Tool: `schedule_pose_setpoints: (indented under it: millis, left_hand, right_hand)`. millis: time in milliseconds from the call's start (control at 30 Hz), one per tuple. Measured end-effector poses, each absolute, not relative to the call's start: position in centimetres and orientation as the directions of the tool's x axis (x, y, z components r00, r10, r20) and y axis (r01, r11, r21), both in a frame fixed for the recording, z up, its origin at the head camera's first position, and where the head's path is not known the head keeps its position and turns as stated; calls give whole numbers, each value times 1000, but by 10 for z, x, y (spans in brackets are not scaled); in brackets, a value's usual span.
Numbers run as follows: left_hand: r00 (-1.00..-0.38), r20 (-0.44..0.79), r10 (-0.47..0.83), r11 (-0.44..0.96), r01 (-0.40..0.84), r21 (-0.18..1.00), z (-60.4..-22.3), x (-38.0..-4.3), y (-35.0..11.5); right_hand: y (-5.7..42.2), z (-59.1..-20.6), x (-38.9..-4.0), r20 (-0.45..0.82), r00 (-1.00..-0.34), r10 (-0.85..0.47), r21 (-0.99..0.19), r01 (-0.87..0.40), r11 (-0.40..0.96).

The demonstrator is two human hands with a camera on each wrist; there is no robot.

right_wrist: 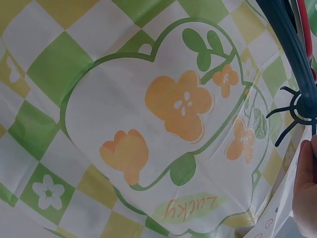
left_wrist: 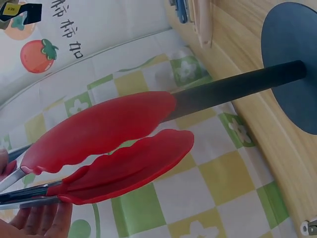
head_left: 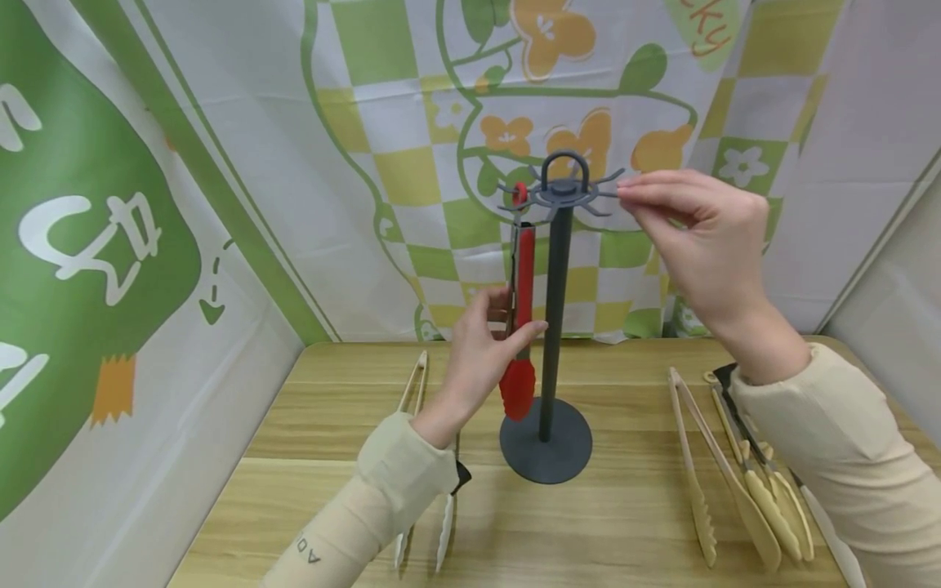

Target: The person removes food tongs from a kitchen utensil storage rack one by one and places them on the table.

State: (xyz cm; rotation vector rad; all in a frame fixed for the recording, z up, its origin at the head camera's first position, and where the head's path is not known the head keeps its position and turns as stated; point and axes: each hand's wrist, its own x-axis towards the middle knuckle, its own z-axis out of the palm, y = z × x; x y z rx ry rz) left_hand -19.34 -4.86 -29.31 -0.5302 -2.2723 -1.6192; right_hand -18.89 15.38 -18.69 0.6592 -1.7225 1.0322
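Observation:
A dark grey utensil rack [head_left: 556, 327] stands upright on its round base, with several hooks around its top and a loop handle above. My left hand [head_left: 478, 347] holds a pair of red-tipped tongs [head_left: 525, 278] upright beside the post, the tips pointing down. The red ring at the tongs' upper end is at one of the left hooks. Close up in the left wrist view, the tongs' scalloped red heads [left_wrist: 99, 129] stand slightly apart. With thumb and fingertips, my right hand [head_left: 709, 237] pinches the rack's right hook; in the right wrist view the hooks [right_wrist: 282, 111] show partly.
On the wooden table [head_left: 617, 506], tongs with white tips [head_left: 445, 531] lie at the left, partly behind my left forearm. Beige tongs [head_left: 691, 465] and several more tongs with pale yellow heads [head_left: 772, 506] lie at the right, partly under my right sleeve. A patterned cloth [head_left: 397, 122] hangs behind.

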Motion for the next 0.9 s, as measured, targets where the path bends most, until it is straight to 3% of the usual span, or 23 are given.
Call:
schedule_pose_setpoints:
  millis: [367, 900]
  left_hand:
    - [-879, 444, 174, 253, 475, 843, -294, -195, -57]
    - [-900, 391, 194, 299, 434, 850, -292, -193, -61]
  right_hand:
    - [153, -186, -189, 930, -367, 37, -341, -816, 467]
    - [153, -187, -189, 931, -362, 38, -335, -814, 474]
